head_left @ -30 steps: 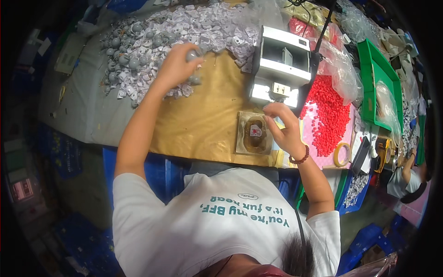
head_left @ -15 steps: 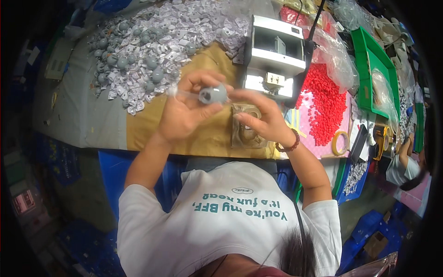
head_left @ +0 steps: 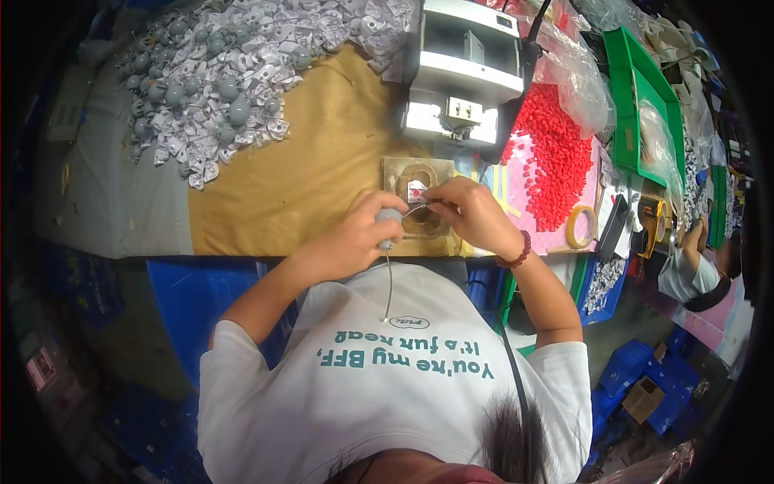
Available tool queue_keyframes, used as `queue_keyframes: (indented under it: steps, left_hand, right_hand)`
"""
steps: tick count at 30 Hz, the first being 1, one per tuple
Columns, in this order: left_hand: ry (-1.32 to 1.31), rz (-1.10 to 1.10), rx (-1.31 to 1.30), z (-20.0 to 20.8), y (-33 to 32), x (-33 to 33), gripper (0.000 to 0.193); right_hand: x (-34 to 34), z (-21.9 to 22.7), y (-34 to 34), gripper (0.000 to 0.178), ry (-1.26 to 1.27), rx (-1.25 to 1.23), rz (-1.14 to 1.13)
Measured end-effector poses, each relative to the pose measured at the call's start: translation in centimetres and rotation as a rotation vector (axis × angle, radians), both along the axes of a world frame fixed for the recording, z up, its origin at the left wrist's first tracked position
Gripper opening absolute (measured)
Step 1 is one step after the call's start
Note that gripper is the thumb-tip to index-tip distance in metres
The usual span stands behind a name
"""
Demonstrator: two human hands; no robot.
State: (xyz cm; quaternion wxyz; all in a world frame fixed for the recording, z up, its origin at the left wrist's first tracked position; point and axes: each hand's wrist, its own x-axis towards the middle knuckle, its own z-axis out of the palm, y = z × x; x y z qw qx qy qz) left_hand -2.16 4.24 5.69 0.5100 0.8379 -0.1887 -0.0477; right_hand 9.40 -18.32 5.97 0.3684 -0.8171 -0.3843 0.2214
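Note:
My left hand [head_left: 351, 240] is closed around a smooth grey ball [head_left: 389, 216]. A thin pale cord [head_left: 391, 282] hangs from the ball toward my shirt. To its right, my right hand [head_left: 482, 216] pinches a thin dark strand [head_left: 419, 206] that runs toward the ball; its exact kind is too small to make out. Both hands are over the near part of a square tan fixture block [head_left: 393, 171] with a rounded recess. In that recess lies a small white piece with a red part [head_left: 416, 190], partly hidden by my right fingers.
Behind the block stands a white and black machine [head_left: 463, 77]. A heap of white pieces [head_left: 250, 81] with grey balls [head_left: 173, 95] spreads at the far left. Red parts [head_left: 556, 153], a tape roll [head_left: 580, 227] and a green tray [head_left: 625, 137] are rightward. Another person [head_left: 689, 270] sits at far right.
Both hands have come down and nearer to me, from above the table to the fixture block. The grey ball came along in my left hand, and my right hand now pinches a strand.

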Motion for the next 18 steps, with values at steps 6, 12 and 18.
queue_keyframes:
  steps: [6,12,18]
  left_hand:
    - [0.068,-0.101,0.075,-1.3,0.2,-0.8,0.031]
    - [0.195,-0.193,0.052,-1.6,1.0,-0.7,0.055]
    - [0.100,-0.140,0.048,-1.5,-0.3,-0.4,0.057]
  right_hand:
    - [0.0,-1.6,0.1,0.020,-0.100,0.013,0.061]
    - [-0.4,-2.4,0.3,0.023,-0.226,0.068,0.033]
    - [-0.7,-3.6,0.9,0.025,-0.538,0.066,0.086]
